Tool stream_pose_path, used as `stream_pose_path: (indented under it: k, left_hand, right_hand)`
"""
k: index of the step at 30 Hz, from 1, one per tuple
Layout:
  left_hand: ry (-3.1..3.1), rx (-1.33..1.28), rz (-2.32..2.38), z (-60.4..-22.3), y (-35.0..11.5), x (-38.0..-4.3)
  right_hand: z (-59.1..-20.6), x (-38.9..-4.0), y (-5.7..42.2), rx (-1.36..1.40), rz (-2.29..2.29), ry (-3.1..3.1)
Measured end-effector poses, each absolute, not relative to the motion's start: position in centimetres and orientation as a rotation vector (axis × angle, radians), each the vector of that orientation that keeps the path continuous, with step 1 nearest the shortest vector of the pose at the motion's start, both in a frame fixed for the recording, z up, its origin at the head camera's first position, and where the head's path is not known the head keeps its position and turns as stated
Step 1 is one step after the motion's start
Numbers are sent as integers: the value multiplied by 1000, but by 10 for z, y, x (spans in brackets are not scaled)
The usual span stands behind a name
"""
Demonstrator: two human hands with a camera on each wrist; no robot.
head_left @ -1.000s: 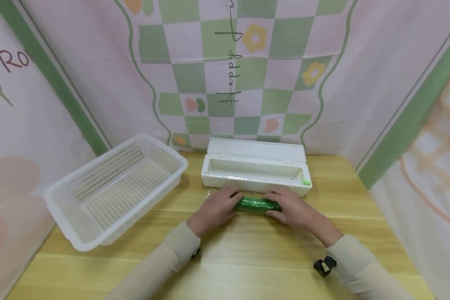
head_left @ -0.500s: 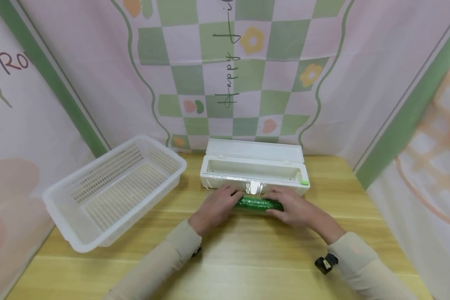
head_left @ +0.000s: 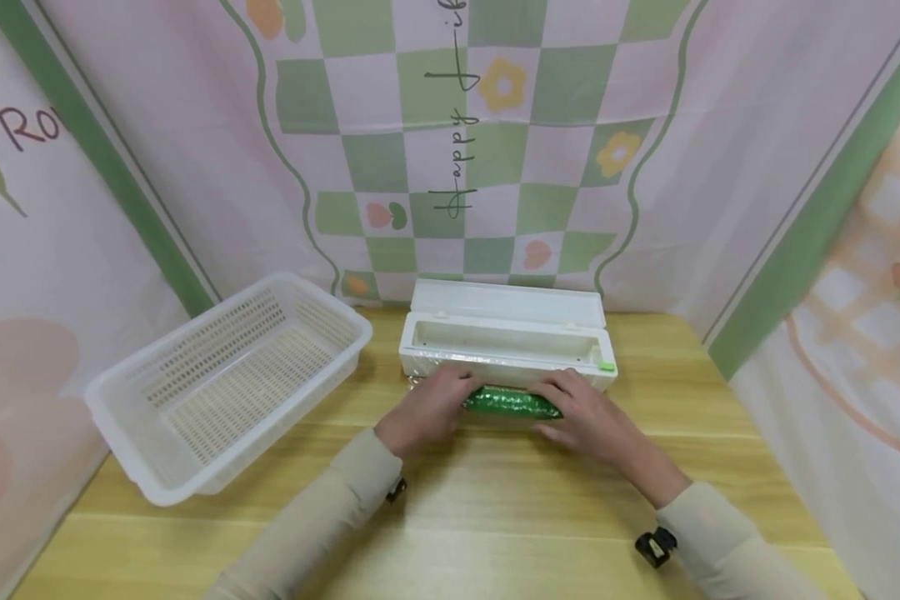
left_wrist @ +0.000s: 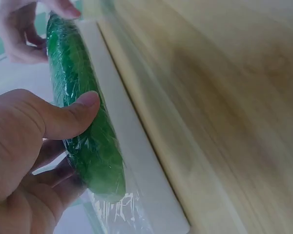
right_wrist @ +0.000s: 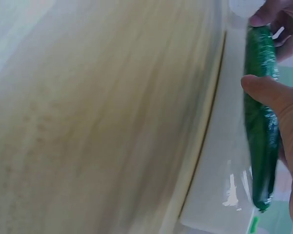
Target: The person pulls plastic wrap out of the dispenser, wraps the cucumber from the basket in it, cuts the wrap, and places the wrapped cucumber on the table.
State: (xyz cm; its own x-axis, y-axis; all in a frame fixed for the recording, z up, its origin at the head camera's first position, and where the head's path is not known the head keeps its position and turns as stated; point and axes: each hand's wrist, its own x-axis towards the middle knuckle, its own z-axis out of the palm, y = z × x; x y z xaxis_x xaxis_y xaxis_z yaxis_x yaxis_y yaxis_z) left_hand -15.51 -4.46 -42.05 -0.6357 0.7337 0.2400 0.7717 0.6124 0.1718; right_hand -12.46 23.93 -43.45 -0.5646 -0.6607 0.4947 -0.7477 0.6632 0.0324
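Cucumber [head_left: 512, 403] in clear film [left_wrist: 115, 212] was pinched by left hand [head_left: 431, 408] and right hand [head_left: 585, 417], both grips curled round it, white box [head_left: 506, 343] at 12 o'clock, basket [head_left: 292, 410] at 9.

Rear side hung with pale pink fabric [head_left: 742, 100], lightly creased, printed with a green-and-white checkered panel [head_left: 487, 150] bearing yellow flowers and sideways "Happy" lettering. Left side: pale printed hanging [head_left: 22, 258] marked "Ro", bordered by a green band [head_left: 131, 208]. Right side: matching green stripe [head_left: 802, 250], orange-and-white gingham print [head_left: 873, 250] beyond. Table [head_left: 510, 542]: yellowish wood grain, soft sheen from diffuse light
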Motion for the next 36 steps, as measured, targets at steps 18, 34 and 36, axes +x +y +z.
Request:
stream_pose_path:
  k: [18, 34, 36]
  left_hand:
    - [-2802, -1261, -269, -415, -46, -157]
    - [-2530, -1105, 59, -430, -39, -157]
    - [-2507, -1079, 74, -433, -38, -157]
  right_hand:
    - [-439, -132, 243, 1087, 232, -2449]
    - [-433, -132, 245, 1027, 455, -2585]
    - [-432, -132, 245, 1014, 494, -2610]
